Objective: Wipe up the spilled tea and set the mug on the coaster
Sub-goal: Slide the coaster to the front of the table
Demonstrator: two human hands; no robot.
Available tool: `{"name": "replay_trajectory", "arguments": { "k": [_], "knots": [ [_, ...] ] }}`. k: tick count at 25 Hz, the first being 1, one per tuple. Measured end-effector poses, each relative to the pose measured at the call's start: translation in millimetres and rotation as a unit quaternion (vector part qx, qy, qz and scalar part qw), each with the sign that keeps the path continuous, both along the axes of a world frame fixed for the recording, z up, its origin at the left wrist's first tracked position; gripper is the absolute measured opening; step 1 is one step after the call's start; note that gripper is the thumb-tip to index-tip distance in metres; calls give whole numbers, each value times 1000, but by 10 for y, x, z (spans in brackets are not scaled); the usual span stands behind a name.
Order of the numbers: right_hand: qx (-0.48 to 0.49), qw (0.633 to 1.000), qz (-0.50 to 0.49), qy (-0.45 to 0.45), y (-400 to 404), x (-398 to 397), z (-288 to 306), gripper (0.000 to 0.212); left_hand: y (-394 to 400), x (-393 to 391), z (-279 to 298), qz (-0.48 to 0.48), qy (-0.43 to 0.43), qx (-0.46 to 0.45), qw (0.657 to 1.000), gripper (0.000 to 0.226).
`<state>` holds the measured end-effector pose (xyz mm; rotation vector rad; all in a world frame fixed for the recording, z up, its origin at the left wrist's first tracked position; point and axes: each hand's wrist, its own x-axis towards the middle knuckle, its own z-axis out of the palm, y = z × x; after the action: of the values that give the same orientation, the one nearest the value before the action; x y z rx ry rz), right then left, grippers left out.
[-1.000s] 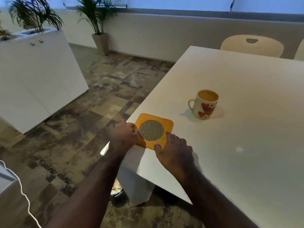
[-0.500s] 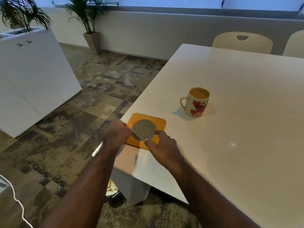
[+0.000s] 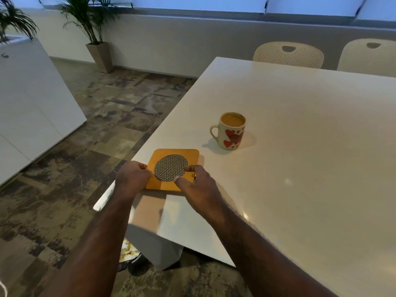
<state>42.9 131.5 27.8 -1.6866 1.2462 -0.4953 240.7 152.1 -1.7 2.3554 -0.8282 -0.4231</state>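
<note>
An orange square coaster (image 3: pixel 171 155) with a round patterned middle lies near the table's left corner. My left hand (image 3: pixel 132 179) is curled against its left edge, fingers closed on it. Fingertips of my right hand (image 3: pixel 199 187) press on its near right part. A white mug (image 3: pixel 231 133) with red hearts, full of milky tea, stands upright on the white table (image 3: pixel 310 146), a short way behind and right of the coaster, handle to the left. I see no spilled tea and no cloth.
Two cream chairs (image 3: pixel 288 54) stand at the table's far side. The table's left edge drops to a patterned tile floor (image 3: pixel 85 157). A white cabinet (image 3: pixel 32 103) and a potted plant (image 3: pixel 96 39) are off to the left.
The coaster has shifted a little and turned squarer to the table edge. My right hand has come onto its near right corner. The mug has not moved.
</note>
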Motion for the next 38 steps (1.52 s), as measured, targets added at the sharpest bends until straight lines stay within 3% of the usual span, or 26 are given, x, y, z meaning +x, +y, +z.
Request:
{"name": "replay_trajectory", "arguments": {
  "k": [3,15,25,38],
  "knots": [
    [-7,1000,-5,-5,-18,-241,8,53,6,-197,48,-14,32,-30,999,45],
    [-29,997,-75,-11,-242,-1708,-36,52,-388,-1596,57,-106,67,-65,990,18],
    [-18,993,-112,-10,-378,-2826,-105,45,-698,-2685,72,-147,47,-22,988,31],
    [-12,991,-111,80,-328,-3153,-157,49,-695,-3088,9,-182,-5,10,983,34]
  ]
}}
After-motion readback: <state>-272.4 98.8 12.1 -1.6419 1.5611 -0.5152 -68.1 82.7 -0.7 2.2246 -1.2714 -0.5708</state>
